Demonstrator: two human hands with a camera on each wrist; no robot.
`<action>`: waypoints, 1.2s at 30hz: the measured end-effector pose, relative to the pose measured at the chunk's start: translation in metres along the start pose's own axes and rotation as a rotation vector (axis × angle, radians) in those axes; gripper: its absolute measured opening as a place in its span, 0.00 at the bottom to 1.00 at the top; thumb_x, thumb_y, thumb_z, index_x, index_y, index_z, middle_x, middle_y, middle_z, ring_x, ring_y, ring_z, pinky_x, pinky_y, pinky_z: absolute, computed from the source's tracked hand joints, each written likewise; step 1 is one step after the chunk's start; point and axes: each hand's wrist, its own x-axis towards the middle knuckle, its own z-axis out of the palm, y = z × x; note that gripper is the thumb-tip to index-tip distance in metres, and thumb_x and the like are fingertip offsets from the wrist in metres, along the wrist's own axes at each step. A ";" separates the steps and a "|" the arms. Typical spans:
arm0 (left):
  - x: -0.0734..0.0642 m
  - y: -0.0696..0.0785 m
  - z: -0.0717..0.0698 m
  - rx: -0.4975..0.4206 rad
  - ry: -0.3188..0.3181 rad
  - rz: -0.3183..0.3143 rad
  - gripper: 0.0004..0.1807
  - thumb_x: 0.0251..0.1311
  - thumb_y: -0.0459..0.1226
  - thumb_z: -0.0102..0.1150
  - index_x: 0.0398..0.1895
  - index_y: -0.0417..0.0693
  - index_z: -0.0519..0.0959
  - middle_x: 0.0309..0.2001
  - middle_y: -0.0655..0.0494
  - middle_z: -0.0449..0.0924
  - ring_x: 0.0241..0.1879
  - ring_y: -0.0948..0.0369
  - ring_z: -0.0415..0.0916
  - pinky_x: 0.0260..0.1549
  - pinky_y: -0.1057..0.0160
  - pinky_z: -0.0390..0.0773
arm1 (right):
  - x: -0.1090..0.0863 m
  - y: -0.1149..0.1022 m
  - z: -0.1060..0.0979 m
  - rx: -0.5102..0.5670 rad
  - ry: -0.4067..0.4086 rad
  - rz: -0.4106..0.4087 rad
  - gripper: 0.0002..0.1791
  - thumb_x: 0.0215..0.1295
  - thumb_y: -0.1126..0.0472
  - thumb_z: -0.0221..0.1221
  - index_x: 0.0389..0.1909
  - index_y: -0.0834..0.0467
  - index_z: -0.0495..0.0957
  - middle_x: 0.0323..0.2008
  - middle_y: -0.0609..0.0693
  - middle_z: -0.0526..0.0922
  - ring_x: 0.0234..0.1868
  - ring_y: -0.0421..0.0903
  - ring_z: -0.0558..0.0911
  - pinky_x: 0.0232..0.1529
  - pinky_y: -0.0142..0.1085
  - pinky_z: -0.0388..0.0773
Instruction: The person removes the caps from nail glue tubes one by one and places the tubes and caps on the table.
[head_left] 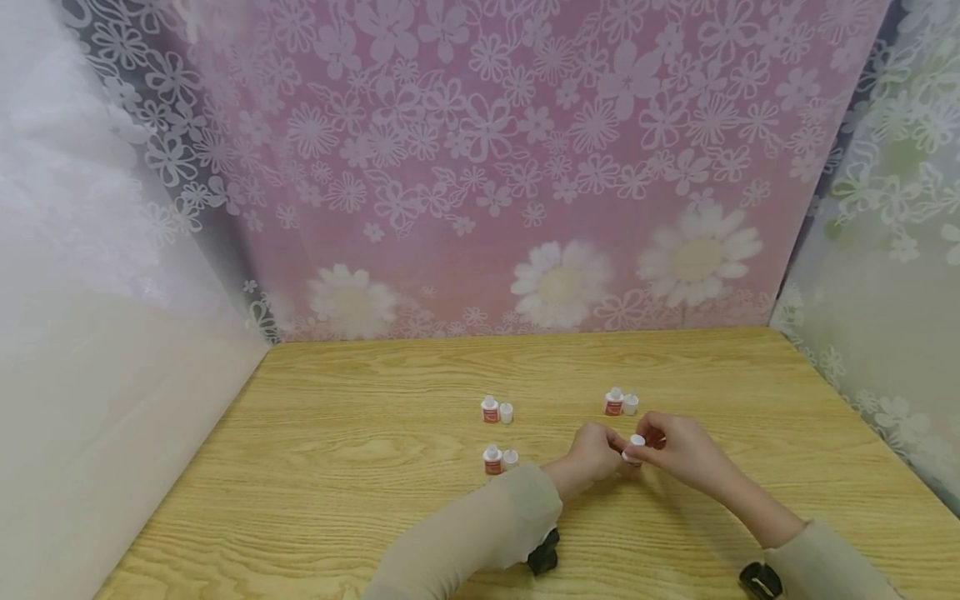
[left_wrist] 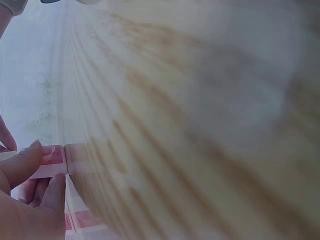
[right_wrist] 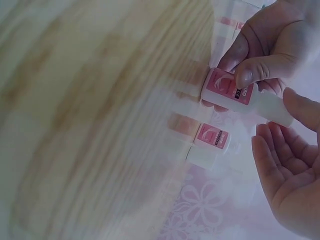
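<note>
My left hand (head_left: 592,454) grips a small white bottle with a red label (right_wrist: 227,87), which stands upright at the table surface. The thumb and fingers of my right hand (head_left: 684,452) pinch the white cap (right_wrist: 274,108) at the bottle's top. Part of the bottle's label is hidden behind fingers in the head view. Just behind the hands stands another red-labelled bottle (head_left: 613,403), uncapped, with a white cap (head_left: 631,404) beside it. To the left are two more such bottles, a far one (head_left: 490,410) and a near one (head_left: 492,461).
Beside the left bottles stand white caps, one far (head_left: 506,413) and one near (head_left: 511,459), the near one partly behind the left sleeve. The wood-grain table (head_left: 337,467) is bounded by a pink flowered backdrop (head_left: 450,208) and pale side sheets (head_left: 150,375).
</note>
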 end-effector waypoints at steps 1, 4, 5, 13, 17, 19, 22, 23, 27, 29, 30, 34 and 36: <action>0.000 0.000 0.000 0.000 0.002 0.004 0.08 0.33 0.28 0.72 0.15 0.44 0.80 0.15 0.61 0.71 0.15 0.68 0.62 0.14 0.71 0.62 | 0.000 0.000 0.000 0.011 -0.005 -0.008 0.07 0.50 0.61 0.64 0.25 0.55 0.74 0.22 0.40 0.74 0.26 0.36 0.75 0.28 0.30 0.73; -0.001 0.001 0.000 -0.002 0.002 0.006 0.09 0.32 0.27 0.72 0.15 0.43 0.80 0.15 0.61 0.71 0.16 0.68 0.62 0.14 0.71 0.63 | 0.000 0.002 0.000 0.054 -0.026 -0.021 0.05 0.51 0.63 0.63 0.27 0.57 0.75 0.24 0.42 0.76 0.29 0.38 0.76 0.30 0.31 0.74; -0.001 0.001 0.000 -0.002 0.001 0.002 0.09 0.32 0.27 0.72 0.15 0.44 0.80 0.15 0.62 0.71 0.16 0.68 0.62 0.14 0.71 0.63 | 0.000 0.002 -0.001 0.070 -0.033 -0.023 0.05 0.51 0.64 0.63 0.28 0.58 0.75 0.25 0.43 0.76 0.30 0.39 0.76 0.30 0.31 0.74; -0.002 0.003 -0.002 0.007 -0.020 -0.033 0.09 0.32 0.28 0.72 0.16 0.46 0.80 0.18 0.63 0.72 0.17 0.67 0.63 0.15 0.70 0.63 | 0.001 0.005 -0.005 0.185 -0.108 -0.077 0.08 0.54 0.73 0.57 0.36 0.66 0.76 0.34 0.54 0.78 0.37 0.52 0.78 0.35 0.35 0.75; -0.002 0.004 -0.002 0.009 -0.021 -0.040 0.10 0.32 0.27 0.72 0.16 0.45 0.79 0.18 0.63 0.73 0.18 0.67 0.63 0.17 0.70 0.64 | 0.001 0.006 -0.005 0.198 -0.121 -0.097 0.09 0.54 0.75 0.56 0.37 0.66 0.75 0.36 0.56 0.78 0.39 0.53 0.77 0.36 0.36 0.75; -0.002 0.004 -0.002 0.011 -0.019 -0.040 0.10 0.32 0.27 0.72 0.16 0.45 0.79 0.18 0.63 0.73 0.18 0.67 0.63 0.16 0.69 0.64 | 0.001 0.006 -0.005 0.187 -0.121 -0.094 0.09 0.55 0.74 0.56 0.38 0.66 0.75 0.36 0.56 0.78 0.39 0.53 0.77 0.37 0.37 0.75; -0.001 0.004 -0.001 0.017 -0.008 -0.038 0.09 0.31 0.27 0.72 0.15 0.45 0.80 0.18 0.63 0.72 0.19 0.67 0.63 0.16 0.70 0.63 | 0.001 0.006 -0.003 0.156 -0.101 -0.059 0.10 0.55 0.66 0.59 0.38 0.65 0.75 0.36 0.54 0.78 0.39 0.52 0.77 0.38 0.41 0.74; -0.001 0.004 -0.001 0.021 -0.005 -0.031 0.08 0.32 0.27 0.71 0.16 0.45 0.80 0.17 0.63 0.72 0.19 0.67 0.62 0.16 0.70 0.63 | 0.001 0.005 -0.003 0.142 -0.094 -0.042 0.12 0.55 0.63 0.61 0.38 0.65 0.75 0.35 0.52 0.78 0.38 0.51 0.77 0.38 0.42 0.74; -0.001 0.003 0.000 0.034 0.006 -0.009 0.06 0.37 0.26 0.68 0.17 0.44 0.81 0.17 0.62 0.73 0.18 0.67 0.62 0.14 0.71 0.62 | 0.001 0.000 -0.001 0.059 -0.051 0.023 0.14 0.51 0.54 0.64 0.31 0.60 0.75 0.28 0.45 0.76 0.33 0.44 0.76 0.35 0.40 0.74; -0.001 0.003 0.000 0.036 0.012 -0.001 0.06 0.38 0.26 0.67 0.17 0.43 0.81 0.16 0.62 0.73 0.17 0.67 0.62 0.14 0.71 0.62 | 0.001 -0.002 -0.001 0.013 -0.034 0.034 0.13 0.49 0.53 0.64 0.27 0.57 0.74 0.24 0.42 0.74 0.29 0.40 0.74 0.31 0.37 0.73; -0.001 0.003 0.000 0.037 0.013 0.000 0.06 0.37 0.26 0.68 0.17 0.43 0.81 0.16 0.61 0.73 0.16 0.68 0.62 0.14 0.71 0.62 | 0.001 -0.003 -0.001 -0.007 -0.025 0.038 0.12 0.49 0.53 0.65 0.25 0.56 0.74 0.23 0.41 0.73 0.27 0.39 0.73 0.29 0.35 0.72; -0.001 0.002 -0.001 0.032 0.014 0.007 0.08 0.33 0.28 0.72 0.16 0.43 0.80 0.14 0.61 0.72 0.15 0.68 0.63 0.14 0.72 0.63 | 0.001 -0.003 -0.001 -0.030 -0.004 0.033 0.09 0.49 0.58 0.65 0.24 0.55 0.73 0.21 0.41 0.72 0.24 0.36 0.71 0.25 0.32 0.70; -0.001 0.001 -0.001 0.028 0.011 0.008 0.09 0.31 0.28 0.73 0.15 0.42 0.80 0.13 0.61 0.72 0.15 0.68 0.63 0.14 0.71 0.63 | 0.001 -0.002 -0.001 -0.022 -0.001 0.024 0.08 0.49 0.60 0.65 0.24 0.55 0.74 0.21 0.40 0.73 0.25 0.36 0.72 0.27 0.32 0.71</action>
